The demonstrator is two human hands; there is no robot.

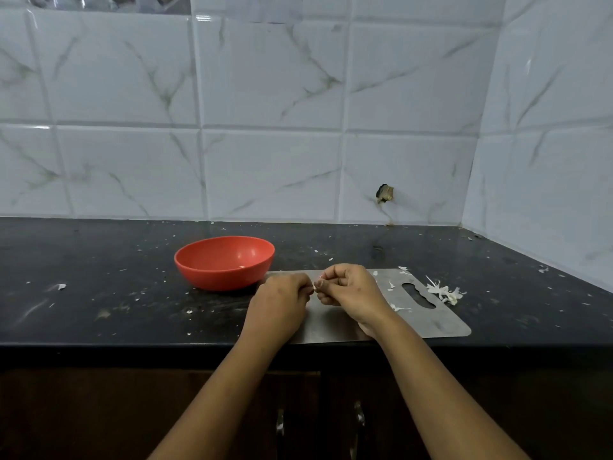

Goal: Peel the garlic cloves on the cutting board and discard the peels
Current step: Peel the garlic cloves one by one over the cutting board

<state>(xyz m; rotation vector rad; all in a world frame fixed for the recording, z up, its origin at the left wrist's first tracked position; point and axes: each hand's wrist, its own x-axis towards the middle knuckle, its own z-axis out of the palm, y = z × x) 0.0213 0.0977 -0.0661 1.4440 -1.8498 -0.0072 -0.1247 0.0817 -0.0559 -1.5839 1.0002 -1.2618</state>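
Head view, looking down at a black counter [99, 293] below a tiled wall.

Standing a red bowl [224, 262] on the counter, just beyond the far left corner of the metal cutting board [431, 317]. Holding almost nothing in it: only one small pale bit, lying low by the right inner wall, too small to tell whether clove or peel.

Pinching a garlic clove [314, 287] between the left hand [282, 300] and the right hand [351, 288], with the fingers of both curling in tight around it and the knuckles turned up. Holding it over the left half of the board, near the bowl. Showing only a white, papery sliver of it between the fingertips and hiding the rest, so cannot tell how much skin is on it.

Piling white peels [442, 292] at the board's right end, partly on its edge and partly on the counter, beside the handle slot [418, 295]. Also lying near the right wrist, a few more flakes on the board.
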